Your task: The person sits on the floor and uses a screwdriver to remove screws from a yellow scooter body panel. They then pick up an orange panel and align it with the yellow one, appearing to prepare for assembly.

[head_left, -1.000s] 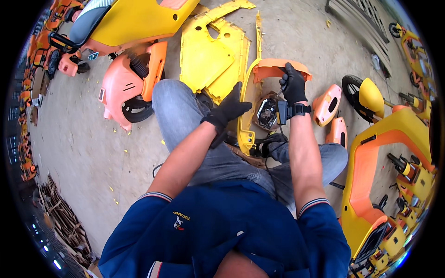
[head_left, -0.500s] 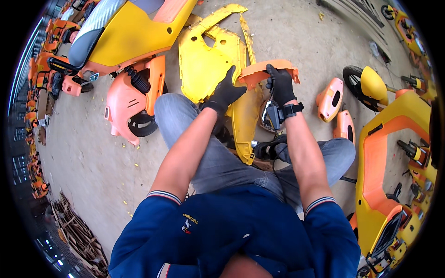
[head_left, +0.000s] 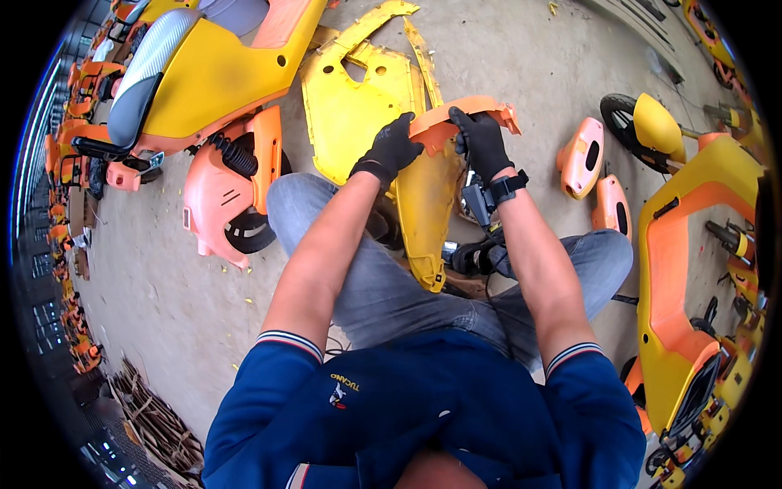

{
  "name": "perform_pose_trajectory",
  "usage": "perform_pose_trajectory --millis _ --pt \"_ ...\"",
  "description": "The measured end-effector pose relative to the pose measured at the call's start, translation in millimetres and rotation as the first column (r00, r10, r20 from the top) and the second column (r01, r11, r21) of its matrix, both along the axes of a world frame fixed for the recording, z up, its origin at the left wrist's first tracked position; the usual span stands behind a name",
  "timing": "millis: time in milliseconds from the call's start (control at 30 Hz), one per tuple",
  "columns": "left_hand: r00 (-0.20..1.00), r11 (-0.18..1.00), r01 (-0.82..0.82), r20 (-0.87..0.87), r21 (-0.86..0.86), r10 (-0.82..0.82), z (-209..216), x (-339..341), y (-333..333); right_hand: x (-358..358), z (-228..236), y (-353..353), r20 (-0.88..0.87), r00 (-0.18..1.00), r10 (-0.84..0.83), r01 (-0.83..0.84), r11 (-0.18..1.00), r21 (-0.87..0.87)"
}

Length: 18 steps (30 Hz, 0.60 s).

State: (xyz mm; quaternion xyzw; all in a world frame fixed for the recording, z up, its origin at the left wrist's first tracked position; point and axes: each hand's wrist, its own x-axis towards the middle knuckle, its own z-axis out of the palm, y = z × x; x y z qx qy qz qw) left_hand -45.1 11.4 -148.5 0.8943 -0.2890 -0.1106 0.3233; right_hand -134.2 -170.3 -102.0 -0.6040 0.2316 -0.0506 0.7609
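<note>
A curved orange plastic panel (head_left: 463,107) is held up between my two black-gloved hands, above the yellow body panels. My right hand (head_left: 482,147) grips it toward its right part, thumb and fingers closed on it. At its left end, my left hand (head_left: 391,148) has its thumb and fingers closed around the edge. Beneath them a long, scuffed yellow panel (head_left: 425,216) slants down between my legs, its narrow tip near my shoe. A broad yellow body panel (head_left: 354,114) lies beyond my left hand. A strapped device sits on my right wrist.
To the left are a yellow scooter body (head_left: 220,77) and a pink-orange front cover (head_left: 218,200) by a wheel. On the right lie two small orange covers (head_left: 581,159), a wheel with a yellow fender (head_left: 658,133) and a yellow-orange frame (head_left: 664,269). Sticks (head_left: 155,416) are piled lower left.
My left hand has gone from open beside the orange panel to closed on its left end. The panel has shifted slightly left and up, with my right hand still on it.
</note>
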Motion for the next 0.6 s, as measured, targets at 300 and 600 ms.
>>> perform_pose_trajectory --millis 300,600 --pt "1.0 0.998 -0.017 -0.024 0.055 0.018 2.9 4.3 0.2 7.1 0.1 4.9 0.0 1.0 -0.007 0.007 1.0 0.026" --pt "0.993 0.99 -0.096 0.078 0.104 0.088 0.1 7.3 -4.9 -5.1 -15.7 -10.1 -0.035 0.984 0.177 -0.177 0.984 0.005"
